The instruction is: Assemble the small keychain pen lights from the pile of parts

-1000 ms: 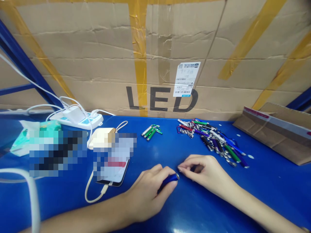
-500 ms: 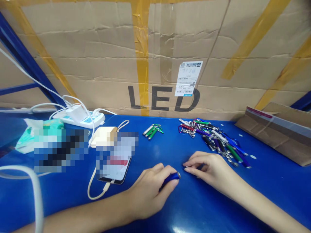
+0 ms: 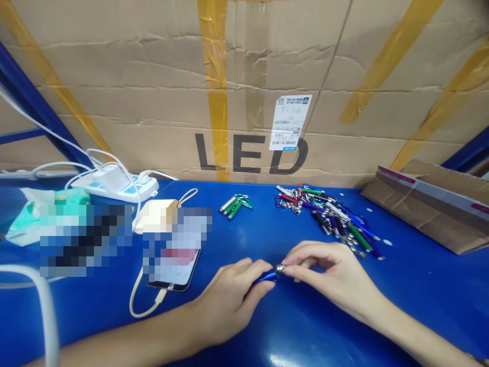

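Note:
My left hand (image 3: pixel 233 295) is closed around a blue metal tube (image 3: pixel 266 276), which looks like the body of a small keychain flashlight; its end points right. Between the thumb and fingertips of my right hand (image 3: pixel 324 265) is a small silver metal piece (image 3: pixel 280 267). That piece meets the tube's open end; whether it sits inside or only touches cannot be made out. Both hands are low over the blue tabletop (image 3: pixel 305 326). Behind my right hand lies a pile of coloured keychain flashlights (image 3: pixel 332 214) with carabiner clips and small silver parts.
A few green and silver keychain flashlights (image 3: pixel 234 206) lie apart at the back middle. Left are a phone (image 3: pixel 179 260) on a cable, a cream charger (image 3: pixel 155 214) and a white power strip (image 3: pixel 147 189). An open cardboard box (image 3: pixel 416 209) stands right; a large carton (image 3: pixel 164 92) backs the table.
My right hand has moved left and brought the small silver piece to the end of the blue tube. My left hand keeps its hold, and the view has shifted slightly right.

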A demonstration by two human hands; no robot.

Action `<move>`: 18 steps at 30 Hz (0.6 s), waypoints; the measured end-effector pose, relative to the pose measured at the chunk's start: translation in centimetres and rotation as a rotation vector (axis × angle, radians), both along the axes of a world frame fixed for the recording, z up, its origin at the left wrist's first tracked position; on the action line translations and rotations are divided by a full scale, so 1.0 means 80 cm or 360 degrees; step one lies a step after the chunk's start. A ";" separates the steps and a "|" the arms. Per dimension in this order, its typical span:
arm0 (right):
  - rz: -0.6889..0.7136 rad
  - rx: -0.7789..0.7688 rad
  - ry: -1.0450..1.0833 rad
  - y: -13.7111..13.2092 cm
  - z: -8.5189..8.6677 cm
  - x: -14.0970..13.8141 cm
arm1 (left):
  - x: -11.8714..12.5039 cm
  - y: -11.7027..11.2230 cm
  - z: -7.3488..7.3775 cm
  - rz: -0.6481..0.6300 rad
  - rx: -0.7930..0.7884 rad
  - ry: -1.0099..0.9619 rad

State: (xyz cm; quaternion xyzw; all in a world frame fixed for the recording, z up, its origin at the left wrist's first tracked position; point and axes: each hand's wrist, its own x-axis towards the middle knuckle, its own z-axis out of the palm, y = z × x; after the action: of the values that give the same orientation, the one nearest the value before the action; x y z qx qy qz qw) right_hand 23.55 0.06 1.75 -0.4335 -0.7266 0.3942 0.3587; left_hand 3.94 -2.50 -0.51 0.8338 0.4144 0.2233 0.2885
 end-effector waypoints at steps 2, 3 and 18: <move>0.0046 0.0032 -0.0005 -0.002 0.003 -0.002 | 0.000 0.000 -0.001 0.0004 0.0014 -0.0023; 0.0061 0.0058 -0.0015 -0.003 0.004 -0.002 | 0.000 0.001 -0.001 0.0008 0.0020 -0.0031; 0.0183 -0.0007 -0.0361 -0.004 0.006 0.004 | 0.000 0.001 -0.006 -0.0144 0.0458 0.0192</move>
State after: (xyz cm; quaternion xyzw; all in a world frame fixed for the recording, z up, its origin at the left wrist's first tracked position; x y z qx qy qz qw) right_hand 23.89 -0.27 2.26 -0.4338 -0.7853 0.3641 0.2501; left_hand 3.92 -2.44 -1.01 0.8961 0.3569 0.2166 0.1506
